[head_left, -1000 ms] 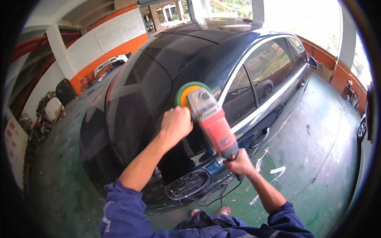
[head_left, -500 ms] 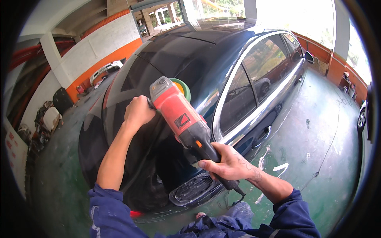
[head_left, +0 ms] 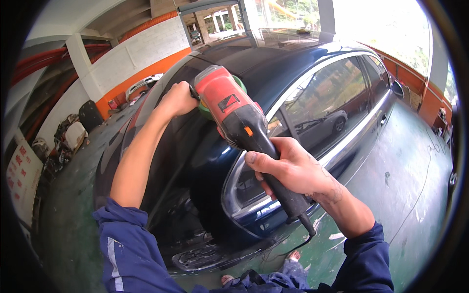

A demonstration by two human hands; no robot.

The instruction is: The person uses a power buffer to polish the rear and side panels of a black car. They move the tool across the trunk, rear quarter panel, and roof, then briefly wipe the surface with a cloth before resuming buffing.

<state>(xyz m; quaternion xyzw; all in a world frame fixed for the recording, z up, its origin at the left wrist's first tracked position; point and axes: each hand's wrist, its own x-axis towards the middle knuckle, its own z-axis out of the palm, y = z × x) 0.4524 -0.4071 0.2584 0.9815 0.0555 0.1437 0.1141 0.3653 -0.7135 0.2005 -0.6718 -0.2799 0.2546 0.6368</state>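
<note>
- Red-and-black handheld electric polisher (head_left: 239, 119) slants over the rear corner of a glossy dark-blue car (head_left: 195, 171), grey-tipped head toward the roof, handle end down to the right above the body's curved side edge.
- Room at the edges: green painted floor (head_left: 371, 180) stretches along the car's right flank, with a thin dark cable (head_left: 421, 194) lying on it.
- Right hand (head_left: 293, 168): grip wrapped around the polisher's black rear handle, thumb on the near side; the red body lies ahead and to the left.
- Left hand (head_left: 178, 99): grip curled in a fist on the black side handle (head_left: 194, 92), just left of the head.
- Round green pad (head_left: 240, 84) shows beyond the head; its contact with the paint is hidden.
- In the way: black power cord (head_left: 307, 225) hanging off the handle end; chrome-framed tinted side window (head_left: 332, 97) beside and beyond the right hand.
- Around: dark side mirror (head_left: 397, 89) farther forward; white-and-orange wall (head_left: 137, 49) and heaped parts (head_left: 75, 133) at left.
</note>
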